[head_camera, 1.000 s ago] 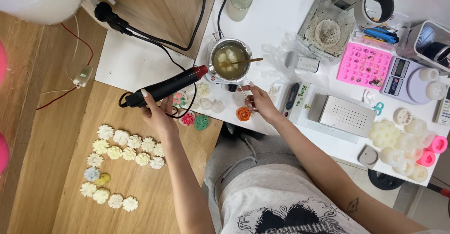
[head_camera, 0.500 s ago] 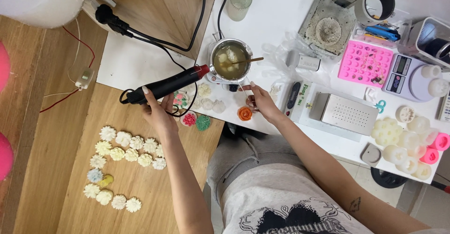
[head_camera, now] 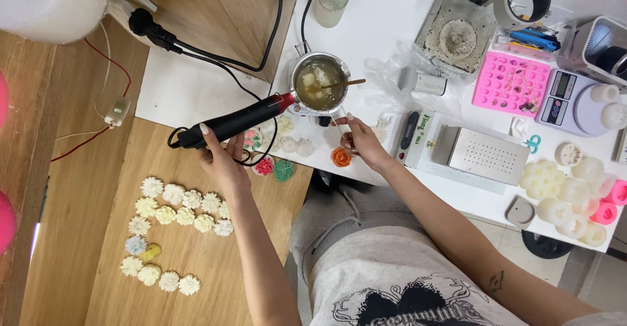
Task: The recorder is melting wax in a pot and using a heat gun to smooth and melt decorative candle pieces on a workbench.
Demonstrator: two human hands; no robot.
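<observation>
My left hand [head_camera: 219, 153] is clamped around the rear grip of the heat gun [head_camera: 236, 121]. The tool is a long black barrel with a red collar at the nozzle end; it lies nearly level, tilted slightly up toward the far right. A black cord leaves its rear end, loops beneath my hand and runs off to the far left. The red nozzle tip sits just beside the left rim of the small metal pot [head_camera: 318, 82].

The pot stands at the far side of the white table [head_camera: 379, 26], on a small base. It holds cloudy yellowish liquid with pale lumps floating in it. A thin stick [head_camera: 339, 84] rests in the liquid and projects over the right rim.

My right hand [head_camera: 362, 142] is closed on the thin wire handle of the pot, near its end, fingers pinched together. The two hands are well apart, one at each side of the pot.

An orange rose-shaped piece [head_camera: 340, 157] lies on the table just left of my right hand. White flower-shaped pieces [head_camera: 176, 212] are laid out in rows on the wooden surface, near left.
</observation>
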